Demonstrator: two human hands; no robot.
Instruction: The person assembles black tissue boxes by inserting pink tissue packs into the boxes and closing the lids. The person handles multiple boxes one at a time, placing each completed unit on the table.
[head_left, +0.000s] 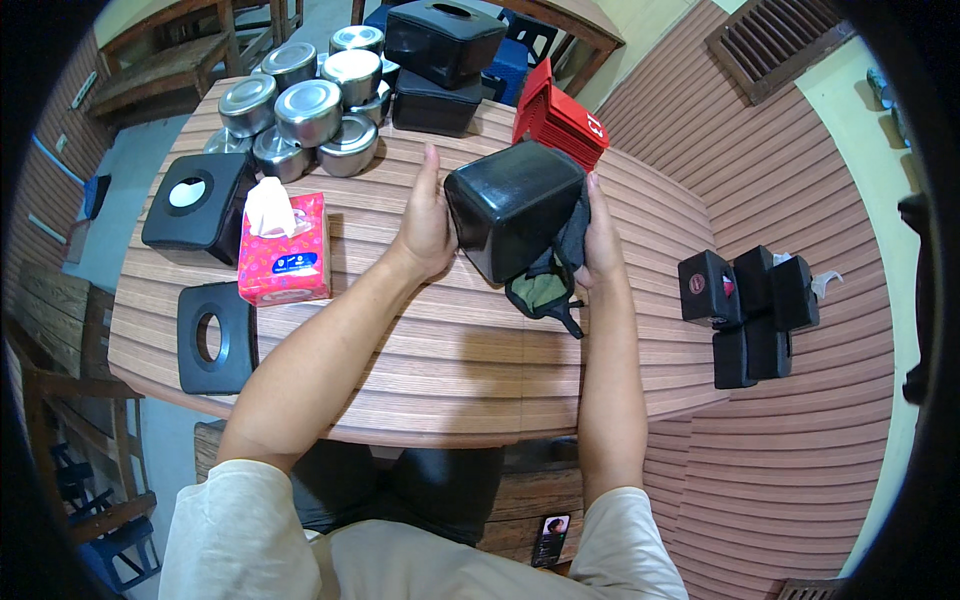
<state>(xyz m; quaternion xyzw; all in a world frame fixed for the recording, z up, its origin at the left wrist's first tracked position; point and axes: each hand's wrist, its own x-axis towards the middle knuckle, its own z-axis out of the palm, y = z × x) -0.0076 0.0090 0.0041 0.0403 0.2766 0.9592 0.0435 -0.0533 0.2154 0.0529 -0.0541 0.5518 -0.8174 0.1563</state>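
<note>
A glossy black tissue box holder (515, 195) is lifted off the table, tilted between my two hands. My left hand (428, 225) grips its left side, thumb up, the other fingers mostly hidden by it. On the opposite side my right hand (602, 235) presses a dark cloth with green patches (545, 290) against the holder; part of the cloth dangles below. To the left, a pink tissue pack (285, 260) has a white tissue sticking out. Next to it lies a black lid with an oval hole (217, 338), and behind that stands another black tissue holder (198, 205).
Stacked round metal tins (308, 112) stand at the far left of the wooden table (430, 380). Two black tissue holders (440, 60) are piled beside them. Red folded signs (560, 120) stand far right. Several black holders (755, 300) cluster at the right edge. Below is a phone (551, 540).
</note>
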